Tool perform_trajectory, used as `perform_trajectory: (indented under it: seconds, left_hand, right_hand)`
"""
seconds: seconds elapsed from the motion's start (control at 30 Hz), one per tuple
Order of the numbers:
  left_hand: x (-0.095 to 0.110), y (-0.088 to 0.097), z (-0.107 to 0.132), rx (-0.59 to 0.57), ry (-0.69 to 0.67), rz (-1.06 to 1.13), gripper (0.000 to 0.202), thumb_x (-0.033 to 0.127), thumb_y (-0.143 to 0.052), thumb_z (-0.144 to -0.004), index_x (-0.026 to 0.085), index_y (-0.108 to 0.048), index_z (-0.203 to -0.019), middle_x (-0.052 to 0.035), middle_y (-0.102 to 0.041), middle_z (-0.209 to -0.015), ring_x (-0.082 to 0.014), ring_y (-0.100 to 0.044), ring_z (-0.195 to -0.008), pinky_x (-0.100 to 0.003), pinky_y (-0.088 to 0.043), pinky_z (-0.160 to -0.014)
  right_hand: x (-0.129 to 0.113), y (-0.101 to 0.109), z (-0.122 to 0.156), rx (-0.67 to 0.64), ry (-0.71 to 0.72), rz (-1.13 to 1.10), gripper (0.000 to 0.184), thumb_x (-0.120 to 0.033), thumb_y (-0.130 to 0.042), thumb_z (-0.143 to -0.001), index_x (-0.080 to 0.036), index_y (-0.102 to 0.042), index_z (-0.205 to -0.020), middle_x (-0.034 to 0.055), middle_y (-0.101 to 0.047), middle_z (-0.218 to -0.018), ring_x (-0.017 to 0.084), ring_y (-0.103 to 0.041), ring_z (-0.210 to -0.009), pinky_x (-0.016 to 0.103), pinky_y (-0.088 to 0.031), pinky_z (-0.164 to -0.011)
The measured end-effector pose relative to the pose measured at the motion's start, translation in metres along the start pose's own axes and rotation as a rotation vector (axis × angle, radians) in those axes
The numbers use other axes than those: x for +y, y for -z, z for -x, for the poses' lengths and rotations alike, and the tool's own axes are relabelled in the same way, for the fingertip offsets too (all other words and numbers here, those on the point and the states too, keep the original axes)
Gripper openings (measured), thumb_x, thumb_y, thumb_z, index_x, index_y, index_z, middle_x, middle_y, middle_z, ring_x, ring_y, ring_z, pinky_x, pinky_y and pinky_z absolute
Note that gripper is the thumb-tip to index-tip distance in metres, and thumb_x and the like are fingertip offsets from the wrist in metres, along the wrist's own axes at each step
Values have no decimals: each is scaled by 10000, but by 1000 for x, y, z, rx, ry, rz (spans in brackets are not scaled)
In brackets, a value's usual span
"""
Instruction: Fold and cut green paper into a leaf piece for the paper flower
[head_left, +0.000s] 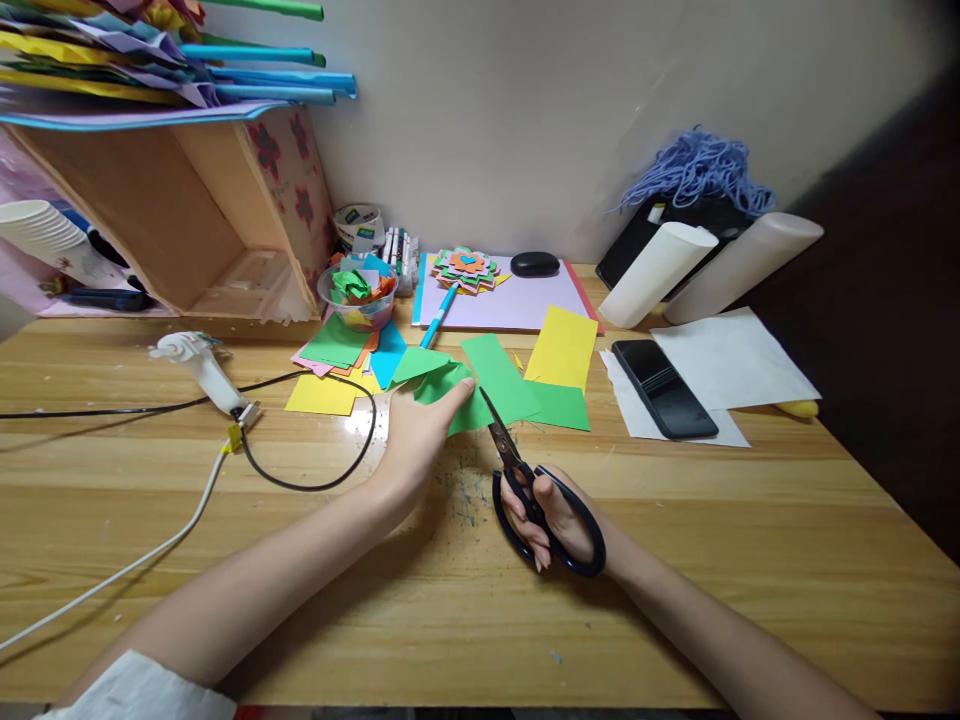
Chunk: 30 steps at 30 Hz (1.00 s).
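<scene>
From the head camera, looking down over both forearms: the left hand (420, 430) lies flat-fingered on a folded green paper (454, 392), pinching it down against the tabletop (675, 570) with thumb and fingertips closed on its near edge. The right hand (561, 522) is clenched through the glossy black loops of a pair of scissors (525, 490), fingers threaded in and curled.

The scissors run on a slant, handles toward the person and to the right, steel blades pointing away and to the left. Their tips meet the right-hand edge of the folded paper, just beside the left fingertips. The blades look nearly together, and I cannot tell whether they bite into the paper or only touch it. So the paper sits up and left of the right hand, while the left hand is on it.

The paper is thin, matte and sharply creased into angular flaps. Under and beside it lies a flat green sheet (525, 390), and a yellow sheet (562, 345) overlaps that sheet's far side. Further left are a white glue gun (201, 368) with its cable and a clear bowl of paper scraps (358, 295). To the right, a dark phone (664, 388) rests on white paper (735, 360). The tabletop is pale varnished wood, scratched and speckled with paint between the hands.
</scene>
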<state>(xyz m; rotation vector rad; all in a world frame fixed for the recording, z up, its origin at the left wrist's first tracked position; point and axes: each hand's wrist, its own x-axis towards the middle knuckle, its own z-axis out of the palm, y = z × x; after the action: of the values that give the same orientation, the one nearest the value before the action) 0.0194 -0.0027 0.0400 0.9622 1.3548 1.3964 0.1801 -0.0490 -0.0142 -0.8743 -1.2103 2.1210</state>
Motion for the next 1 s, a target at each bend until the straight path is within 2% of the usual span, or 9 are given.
perform_trajectory:
  seconds: [0.3,0.73,0.87,1.0]
  left_hand:
    - [-4,-1,3,-54,-30,47,246,278,-690,-644,167,-625,-853,-53,-670,-919,-193,-612,-867,-331,-463,-822]
    - [-2,-2,6,-68,-12,64,252,267,-698,-632,172,-646,-860,-44,-686,-920,-181,-619,-849,-316,-461,-819]
    - [-3,-2,6,-87,-7,65,260,284,-699,-639,163,-643,-862,-46,-683,-916,-180,-614,-839,-313,-462,-809]
    - [-4,-2,8,-163,78,56,292,316,-681,-666,159,-635,-908,-64,-675,-960,-191,-610,-863,-320,-463,-805]
  right_hand:
    - [3,-1,2,-24,36,7,693,-839,-348,-564,-163,-448,-678,-76,-416,-426,65,-430,-315,187,-399,-331]
    - [-3,-5,0,61,-3,28,633,-797,-488,-541,-168,-423,-582,-84,-383,-362,50,-377,-253,152,-305,-264]
    - [-3,-3,1,39,39,84,682,-843,-384,-538,-169,-431,-628,-76,-398,-394,60,-407,-293,170,-352,-304]
    - [-1,0,2,22,65,98,695,-848,-327,-557,-170,-437,-667,-70,-410,-423,72,-427,-323,196,-388,-341]
